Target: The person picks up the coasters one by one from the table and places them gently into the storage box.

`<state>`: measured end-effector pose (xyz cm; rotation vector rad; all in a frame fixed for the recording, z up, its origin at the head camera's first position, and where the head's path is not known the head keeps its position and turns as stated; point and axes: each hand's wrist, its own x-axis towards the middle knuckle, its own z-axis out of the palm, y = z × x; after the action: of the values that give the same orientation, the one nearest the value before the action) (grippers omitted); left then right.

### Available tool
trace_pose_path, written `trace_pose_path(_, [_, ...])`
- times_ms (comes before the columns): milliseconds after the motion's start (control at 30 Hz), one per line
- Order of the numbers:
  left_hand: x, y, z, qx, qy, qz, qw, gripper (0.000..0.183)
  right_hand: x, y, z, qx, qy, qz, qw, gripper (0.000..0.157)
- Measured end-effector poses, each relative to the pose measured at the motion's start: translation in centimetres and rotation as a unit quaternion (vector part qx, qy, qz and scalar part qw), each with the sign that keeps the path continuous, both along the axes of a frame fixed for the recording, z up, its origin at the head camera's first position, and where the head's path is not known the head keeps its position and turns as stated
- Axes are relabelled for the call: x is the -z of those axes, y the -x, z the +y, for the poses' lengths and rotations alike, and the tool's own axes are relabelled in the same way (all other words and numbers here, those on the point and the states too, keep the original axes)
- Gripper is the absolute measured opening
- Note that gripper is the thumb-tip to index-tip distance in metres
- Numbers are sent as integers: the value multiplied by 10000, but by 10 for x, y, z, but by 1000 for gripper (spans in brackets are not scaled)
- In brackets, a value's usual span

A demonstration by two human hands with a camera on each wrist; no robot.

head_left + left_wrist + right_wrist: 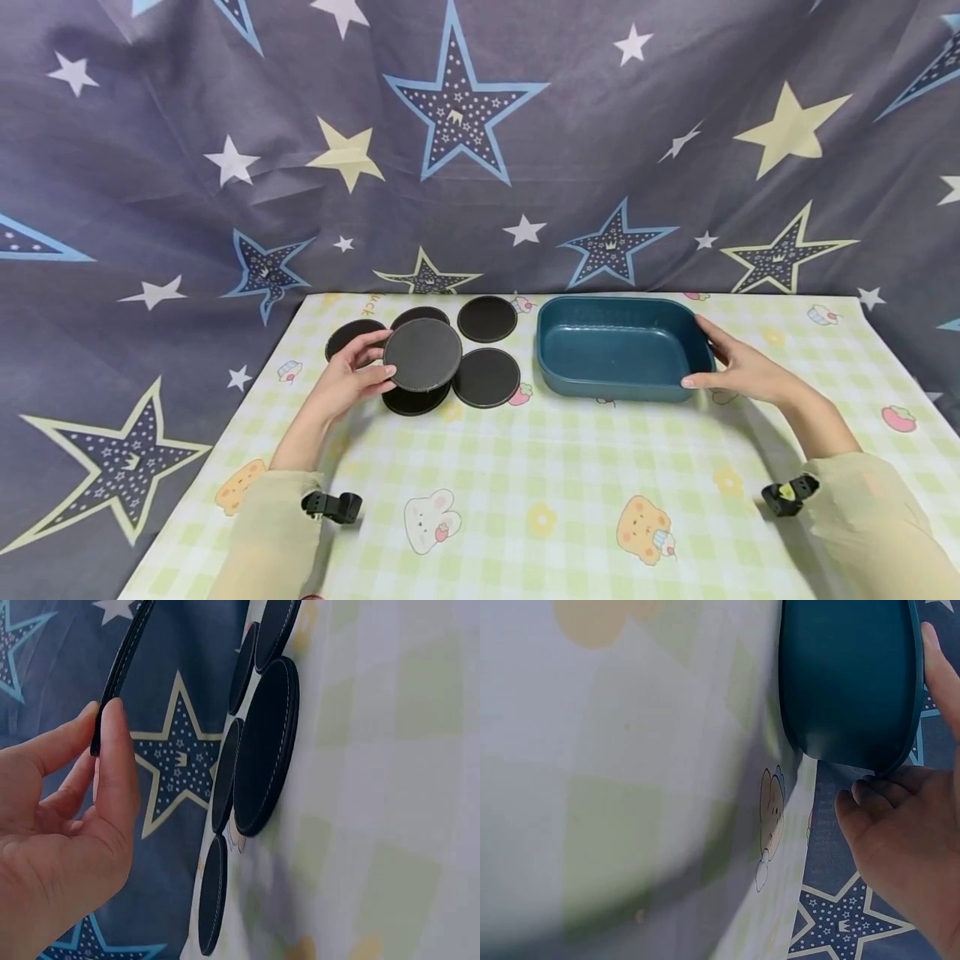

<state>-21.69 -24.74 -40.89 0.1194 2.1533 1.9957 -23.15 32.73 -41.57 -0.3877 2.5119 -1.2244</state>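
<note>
My left hand (348,382) pinches the edge of a round black coaster (423,354) between thumb and fingers. In the left wrist view this stitched coaster (120,675) shows edge-on, raised above the others. Below and around it, several matching coasters lie on the table, among them a back right coaster (487,319), a front right coaster (487,378) and a left coaster (347,337). On the right, my right hand (750,372) grips the right end of a teal rectangular dish (615,389), thumb at the front corner and fingers round the end wall (847,690).
A green checked tablecloth (525,467) with cartoon prints covers the table. Behind it hangs a dark curtain (525,208) with stars. Each wrist wears a small black camera, such as the left wrist camera (332,506).
</note>
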Motion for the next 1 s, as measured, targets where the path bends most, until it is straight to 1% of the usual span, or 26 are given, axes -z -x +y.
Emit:
trace_pose_path(400, [-3,9,20,50,57,14,10000,64,-1,1,-7,-71,-9,-34,10000,110])
trace_pose_path(667, [-2,14,33,57,-10,33,10000,64,0,2,-7,-73,24,-36,10000,110])
trace_pose_path(1000, [-4,18,50,146,-94,-58,9998,64,2,1,-6,-85,92,17,9999,109])
